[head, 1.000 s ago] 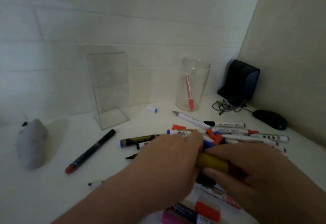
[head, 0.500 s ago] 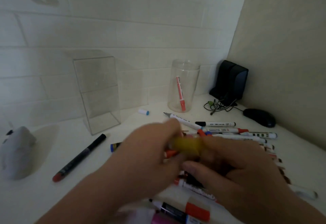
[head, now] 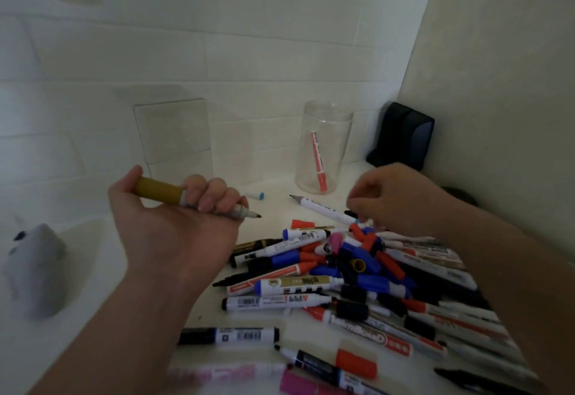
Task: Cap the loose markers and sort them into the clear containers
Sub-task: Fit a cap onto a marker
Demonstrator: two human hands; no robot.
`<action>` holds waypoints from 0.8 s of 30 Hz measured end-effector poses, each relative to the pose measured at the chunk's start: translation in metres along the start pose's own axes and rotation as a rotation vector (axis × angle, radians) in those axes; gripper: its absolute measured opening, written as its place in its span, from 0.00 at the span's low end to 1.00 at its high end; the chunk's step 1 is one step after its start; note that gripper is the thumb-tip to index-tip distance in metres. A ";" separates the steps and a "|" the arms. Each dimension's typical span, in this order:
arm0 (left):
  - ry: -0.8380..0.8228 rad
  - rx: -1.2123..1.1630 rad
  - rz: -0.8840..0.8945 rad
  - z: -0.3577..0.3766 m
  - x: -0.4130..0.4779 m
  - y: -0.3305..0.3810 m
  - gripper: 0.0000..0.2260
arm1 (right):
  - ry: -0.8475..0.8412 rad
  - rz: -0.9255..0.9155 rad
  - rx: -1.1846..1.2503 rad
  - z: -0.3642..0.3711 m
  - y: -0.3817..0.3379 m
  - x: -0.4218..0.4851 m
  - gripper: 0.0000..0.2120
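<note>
Behind the marker pile [head: 342, 270] stand a jar [head: 325, 146] and clear box [head: 174, 136].

The gold marker [head: 158, 191] has a black tip. The marker [head: 317, 158] in the clear jar [head: 339, 146] is red and white. The marker pile [head: 351, 270] mixes blue, red, black, pink and white. 1 loose cap [head: 258, 196] is light blue.

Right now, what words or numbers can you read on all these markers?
No text reads for sure.
On the marker with big red letters: blurred, unreadable.
On the white marker with barcode: bars and digits too small to read.
On the red marker in the round jar: print too small to read.
On the gold marker held in the left hand: no print shows.
</note>
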State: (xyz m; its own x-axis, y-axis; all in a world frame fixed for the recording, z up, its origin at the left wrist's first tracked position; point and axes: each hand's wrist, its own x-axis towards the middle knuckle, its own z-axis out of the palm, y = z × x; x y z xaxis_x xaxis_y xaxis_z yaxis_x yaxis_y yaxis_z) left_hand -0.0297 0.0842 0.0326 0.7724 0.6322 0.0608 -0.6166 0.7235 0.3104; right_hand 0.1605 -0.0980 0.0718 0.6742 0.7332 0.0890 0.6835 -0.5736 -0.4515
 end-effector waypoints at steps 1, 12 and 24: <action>0.020 -0.021 -0.019 -0.001 0.001 -0.001 0.21 | -0.059 -0.018 -0.078 0.002 0.001 0.017 0.03; 0.149 0.193 -0.118 -0.012 0.014 0.000 0.13 | -0.586 -0.150 -0.440 0.034 -0.012 0.103 0.16; 0.122 0.363 -0.071 -0.009 0.014 -0.014 0.09 | -0.682 -0.157 -0.321 0.032 -0.008 0.109 0.18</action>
State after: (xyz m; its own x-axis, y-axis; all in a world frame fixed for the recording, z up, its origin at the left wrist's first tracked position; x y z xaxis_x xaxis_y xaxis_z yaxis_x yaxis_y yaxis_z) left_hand -0.0118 0.0858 0.0203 0.7739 0.6283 -0.0795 -0.4515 0.6353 0.6265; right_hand 0.2198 -0.0016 0.0563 0.3122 0.8179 -0.4833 0.8746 -0.4461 -0.1900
